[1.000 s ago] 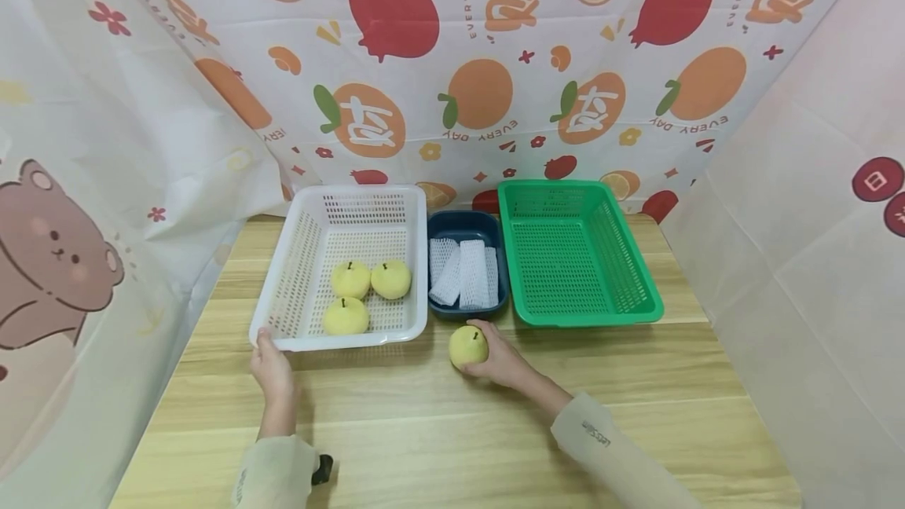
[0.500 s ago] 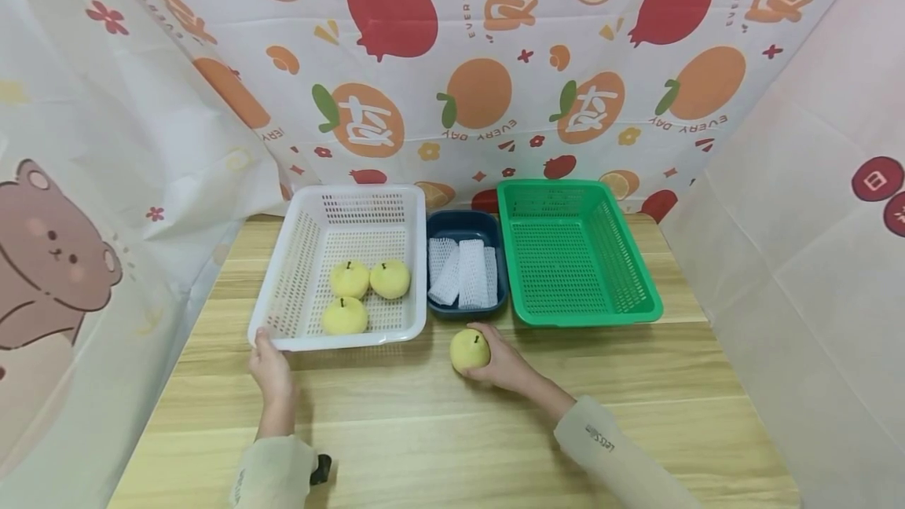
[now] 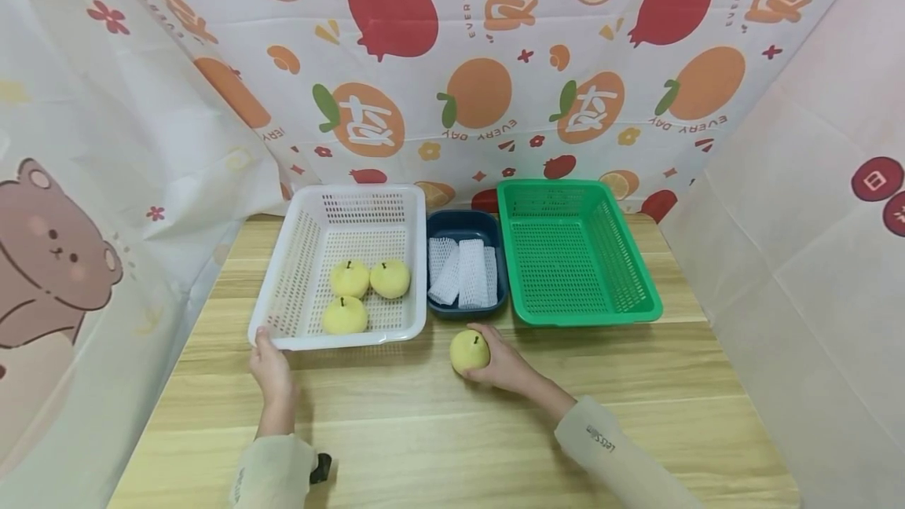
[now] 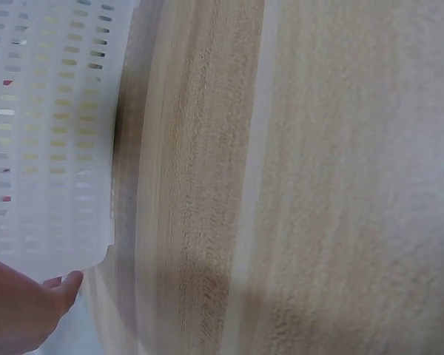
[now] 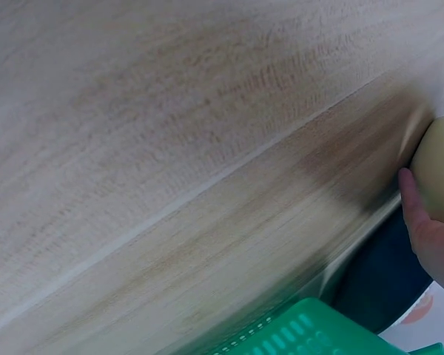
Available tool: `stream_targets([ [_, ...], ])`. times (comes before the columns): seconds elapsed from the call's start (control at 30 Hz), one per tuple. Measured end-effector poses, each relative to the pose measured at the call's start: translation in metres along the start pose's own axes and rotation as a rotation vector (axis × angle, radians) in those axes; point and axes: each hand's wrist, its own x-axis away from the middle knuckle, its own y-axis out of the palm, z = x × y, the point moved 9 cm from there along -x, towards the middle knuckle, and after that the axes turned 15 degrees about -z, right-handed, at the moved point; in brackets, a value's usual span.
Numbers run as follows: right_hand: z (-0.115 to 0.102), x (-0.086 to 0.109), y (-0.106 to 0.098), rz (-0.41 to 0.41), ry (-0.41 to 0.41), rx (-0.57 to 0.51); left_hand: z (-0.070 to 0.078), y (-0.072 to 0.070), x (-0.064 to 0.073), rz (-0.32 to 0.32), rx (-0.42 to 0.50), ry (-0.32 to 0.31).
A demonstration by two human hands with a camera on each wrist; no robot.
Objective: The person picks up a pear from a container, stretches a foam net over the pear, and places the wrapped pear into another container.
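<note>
My right hand holds a yellow pear on the table, in front of the navy tray. Its stem points up. In the right wrist view, part of that pear and the thumb side of the hand show at the right edge. With my left hand I grip the front left corner of a white plastic basket, thumb on the rim. Three more pears sit inside it. The left wrist view has the left hand at the basket's corner, some fingers hidden.
Several white foam net sleeves lie in the navy tray, between the two baskets. A green plastic basket stands on the right. Behind them hangs a fruit-printed curtain. All stand on a wooden table.
The pear and right hand have shifted very slightly right and forward of where they were a second ago, then stayed still. My left hand keeps its place on the basket.
</note>
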Motion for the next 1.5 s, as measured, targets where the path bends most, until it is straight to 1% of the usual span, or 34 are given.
stream_targets([
  [0.07, 0.000, 0.000, 0.000, 0.003, -0.003, -0.003, 0.000, -0.001, 0.000, -0.004, -0.013, 0.021],
  [0.13, 0.001, 0.000, 0.000, 0.007, -0.004, -0.003, 0.001, -0.001, 0.003, 0.000, 0.038, 0.061],
  [0.17, 0.001, 0.001, 0.000, 0.012, -0.005, -0.003, 0.002, 0.000, 0.006, 0.006, 0.090, 0.082],
  [0.23, 0.001, 0.001, -0.001, 0.024, -0.008, -0.001, 0.005, 0.002, 0.014, 0.047, 0.184, 0.112],
  [0.27, 0.000, 0.001, -0.002, 0.032, -0.012, -0.003, 0.005, 0.002, 0.019, 0.076, 0.244, 0.125],
  [0.3, 0.000, 0.001, -0.004, 0.043, -0.015, -0.004, 0.003, 0.002, 0.024, 0.119, 0.314, 0.124],
  [0.33, -0.001, 0.002, -0.005, 0.053, -0.014, 0.000, 0.001, 0.001, 0.029, 0.164, 0.353, 0.111],
  [0.4, -0.002, 0.002, -0.007, 0.069, -0.017, -0.003, -0.009, 0.000, 0.039, 0.263, 0.397, 0.048],
  [0.43, -0.003, 0.003, -0.008, 0.078, -0.016, -0.011, -0.015, 0.001, 0.043, 0.297, 0.412, 0.007],
  [0.47, -0.003, 0.003, -0.010, 0.088, -0.017, -0.019, -0.020, 0.003, 0.047, 0.320, 0.412, -0.038],
  [0.53, -0.005, 0.004, -0.013, 0.107, -0.028, -0.042, -0.032, 0.011, 0.053, 0.320, 0.413, -0.123],
  [0.57, -0.006, 0.004, -0.015, 0.120, -0.041, -0.066, -0.036, 0.017, 0.054, 0.293, 0.410, -0.159],
  [0.6, -0.007, 0.004, -0.017, 0.137, -0.052, -0.088, -0.040, 0.024, 0.055, 0.257, 0.418, -0.181],
  [0.67, -0.010, 0.005, -0.021, 0.172, -0.085, -0.123, -0.046, 0.041, 0.056, 0.167, 0.408, -0.215],
  [0.7, -0.011, 0.005, -0.023, 0.191, -0.105, -0.144, -0.048, 0.051, 0.057, 0.110, 0.392, -0.227],
  [0.77, -0.014, 0.006, -0.027, 0.230, -0.135, -0.165, -0.052, 0.070, 0.061, 0.000, 0.324, -0.244],
  [0.83, -0.017, 0.007, -0.031, 0.266, -0.165, -0.161, -0.057, 0.088, 0.066, -0.090, 0.250, -0.266],
  [0.93, -0.023, 0.008, -0.035, 0.307, -0.220, -0.163, -0.067, 0.112, 0.076, -0.191, 0.164, -0.293],
  [1.0, -0.026, 0.009, -0.038, 0.327, -0.255, -0.163, -0.074, 0.127, 0.082, -0.253, 0.146, -0.301],
  [1.07, -0.027, 0.009, -0.039, 0.339, -0.280, -0.173, -0.079, 0.141, 0.087, -0.321, 0.124, -0.293],
  [1.13, -0.028, 0.009, -0.039, 0.348, -0.282, -0.170, -0.081, 0.155, 0.089, -0.390, 0.103, -0.275],
  [1.2, -0.028, 0.009, -0.039, 0.351, -0.270, -0.165, -0.083, 0.167, 0.090, -0.445, 0.079, -0.260],
  [1.27, -0.029, 0.008, -0.040, 0.351, -0.261, -0.164, -0.083, 0.177, 0.088, -0.478, 0.078, -0.259],
  [1.3, -0.029, 0.008, -0.040, 0.351, -0.258, -0.167, -0.084, 0.182, 0.088, -0.487, 0.093, -0.268],
  [1.33, -0.029, 0.008, -0.040, 0.352, -0.259, -0.167, -0.085, 0.186, 0.087, -0.484, 0.122, -0.284],
  [1.4, -0.031, 0.008, -0.040, 0.356, -0.269, -0.173, -0.088, 0.193, 0.085, -0.459, 0.203, -0.327],
  [1.43, -0.031, 0.009, -0.041, 0.361, -0.279, -0.173, -0.090, 0.195, 0.084, -0.434, 0.248, -0.355],
  [1.5, -0.042, 0.013, -0.043, 0.357, -0.276, -0.174, -0.092, 0.199, 0.083, -0.381, 0.327, -0.397],
])
